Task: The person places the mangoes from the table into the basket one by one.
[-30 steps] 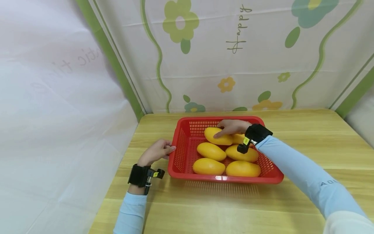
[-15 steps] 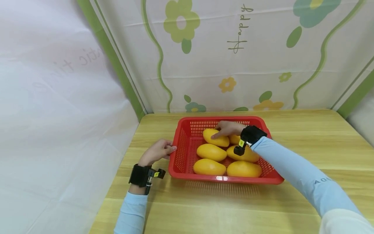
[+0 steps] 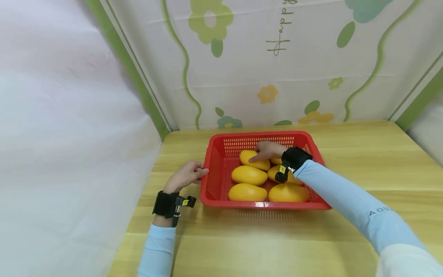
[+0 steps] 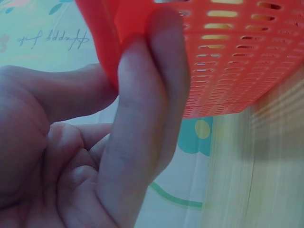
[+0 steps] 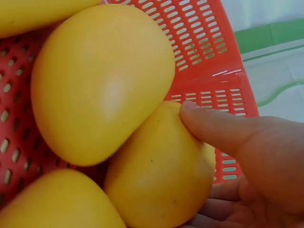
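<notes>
A red perforated plastic basket (image 3: 235, 204) holds several yellow mangoes. My left hand (image 3: 185, 177) pinches its left rim; in the left wrist view the thumb lies on one side of the rim and curled fingers (image 4: 137, 95) on the other. Inside the basket, my right hand (image 3: 269, 151) grips the mango (image 3: 260, 165) at the back left. The right wrist view has the thumb (image 5: 213, 123) over this mango (image 5: 159, 171), with the other fingers partly hidden behind it. Against it leans a neighbouring mango (image 5: 102, 85). My right hand and wrist partly cover the mangoes at the back right.
The basket sits toward the back of a wooden table (image 3: 242, 246). Behind it hangs a white cloth (image 3: 304, 57) printed with flowers, and another white cloth (image 3: 69, 154) closes off the left side. Each wrist wears a black strap with a small camera.
My right hand has shifted slightly left with the mango, which has turned a little. The left hand keeps its hold on the rim. The head view has tipped down slightly.
</notes>
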The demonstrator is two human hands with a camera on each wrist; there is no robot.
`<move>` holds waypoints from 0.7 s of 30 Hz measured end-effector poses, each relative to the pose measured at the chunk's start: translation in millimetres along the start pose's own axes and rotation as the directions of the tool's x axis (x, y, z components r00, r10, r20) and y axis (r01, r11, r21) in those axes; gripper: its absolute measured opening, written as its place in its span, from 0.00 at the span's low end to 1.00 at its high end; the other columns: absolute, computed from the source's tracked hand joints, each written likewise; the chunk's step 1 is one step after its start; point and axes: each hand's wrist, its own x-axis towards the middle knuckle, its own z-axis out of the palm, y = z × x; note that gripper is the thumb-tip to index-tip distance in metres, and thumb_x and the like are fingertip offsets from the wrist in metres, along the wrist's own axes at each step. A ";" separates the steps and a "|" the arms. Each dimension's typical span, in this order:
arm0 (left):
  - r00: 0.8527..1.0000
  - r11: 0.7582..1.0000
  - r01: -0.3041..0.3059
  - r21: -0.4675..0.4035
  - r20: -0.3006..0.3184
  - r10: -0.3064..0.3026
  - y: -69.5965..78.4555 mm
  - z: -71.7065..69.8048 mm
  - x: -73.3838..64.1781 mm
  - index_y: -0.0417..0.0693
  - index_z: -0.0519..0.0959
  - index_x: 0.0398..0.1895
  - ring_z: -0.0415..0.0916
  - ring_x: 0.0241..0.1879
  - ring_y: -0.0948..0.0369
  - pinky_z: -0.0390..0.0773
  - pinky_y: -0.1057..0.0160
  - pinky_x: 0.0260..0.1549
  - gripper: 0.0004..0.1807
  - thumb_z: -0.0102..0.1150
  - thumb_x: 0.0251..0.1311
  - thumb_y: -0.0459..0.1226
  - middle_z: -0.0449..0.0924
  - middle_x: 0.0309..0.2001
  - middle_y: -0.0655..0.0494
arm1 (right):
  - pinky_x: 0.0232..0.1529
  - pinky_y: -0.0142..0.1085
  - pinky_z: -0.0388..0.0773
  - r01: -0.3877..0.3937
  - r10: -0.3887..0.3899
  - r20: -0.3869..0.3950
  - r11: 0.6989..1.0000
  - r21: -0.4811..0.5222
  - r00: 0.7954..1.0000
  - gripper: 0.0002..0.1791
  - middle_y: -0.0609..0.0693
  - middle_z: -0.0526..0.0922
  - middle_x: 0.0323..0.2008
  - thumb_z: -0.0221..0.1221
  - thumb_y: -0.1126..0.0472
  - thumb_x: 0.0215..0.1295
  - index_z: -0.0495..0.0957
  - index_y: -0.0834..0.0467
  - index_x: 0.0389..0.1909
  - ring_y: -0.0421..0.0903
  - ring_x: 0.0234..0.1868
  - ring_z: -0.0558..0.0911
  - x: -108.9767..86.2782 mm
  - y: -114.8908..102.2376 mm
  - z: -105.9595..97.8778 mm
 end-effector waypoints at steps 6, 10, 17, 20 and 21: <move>1.000 1.000 -0.006 0.002 -0.001 0.006 -0.5 -3.2 -2.5 0.27 0.76 0.51 0.88 0.38 0.54 0.88 0.57 0.42 0.14 0.50 0.74 0.33 0.85 0.42 0.37 | 0.30 0.31 0.65 0.043 -0.050 -0.082 0.996 -0.081 0.995 0.14 0.47 0.69 0.27 0.63 0.53 0.67 0.73 0.60 0.33 0.43 0.27 0.68 0.2 -6.2 -1.6; 1.000 1.000 -0.005 -0.002 0.000 0.005 0.7 -2.3 -0.2 0.27 0.77 0.51 0.88 0.38 0.53 0.88 0.56 0.42 0.14 0.50 0.74 0.33 0.85 0.42 0.37 | 0.38 0.36 0.77 0.076 -0.089 -0.115 0.991 -0.112 0.989 0.14 0.55 0.83 0.42 0.61 0.56 0.68 0.81 0.62 0.47 0.48 0.37 0.78 -1.0 -6.8 -11.0; 1.000 1.000 -0.006 0.011 -0.009 0.006 -0.5 -0.6 -1.1 0.27 0.77 0.50 0.88 0.38 0.53 0.88 0.56 0.41 0.14 0.50 0.74 0.33 0.85 0.43 0.37 | 0.45 0.42 0.82 0.129 -0.170 -0.164 0.964 -0.234 0.972 0.15 0.61 0.85 0.46 0.60 0.57 0.70 0.83 0.63 0.49 0.52 0.42 0.82 -5.2 -10.1 -23.8; 1.000 1.000 0.002 0.000 -0.012 -0.002 -0.2 0.0 -2.3 0.27 0.76 0.51 0.88 0.38 0.54 0.88 0.57 0.41 0.14 0.49 0.74 0.32 0.84 0.44 0.36 | 0.53 0.48 0.82 0.138 -0.178 -0.180 0.967 -0.215 0.967 0.17 0.63 0.84 0.51 0.59 0.58 0.70 0.82 0.65 0.52 0.56 0.50 0.82 -9.7 -9.4 -27.6; 1.000 1.000 0.001 -0.003 -0.012 -0.001 -0.4 0.1 -2.4 0.27 0.76 0.51 0.88 0.38 0.54 0.88 0.57 0.41 0.14 0.49 0.74 0.32 0.84 0.44 0.36 | 0.55 0.50 0.81 0.137 -0.178 -0.187 0.968 -0.211 0.966 0.18 0.63 0.84 0.52 0.59 0.58 0.70 0.81 0.65 0.54 0.57 0.52 0.82 -11.1 -8.8 -28.8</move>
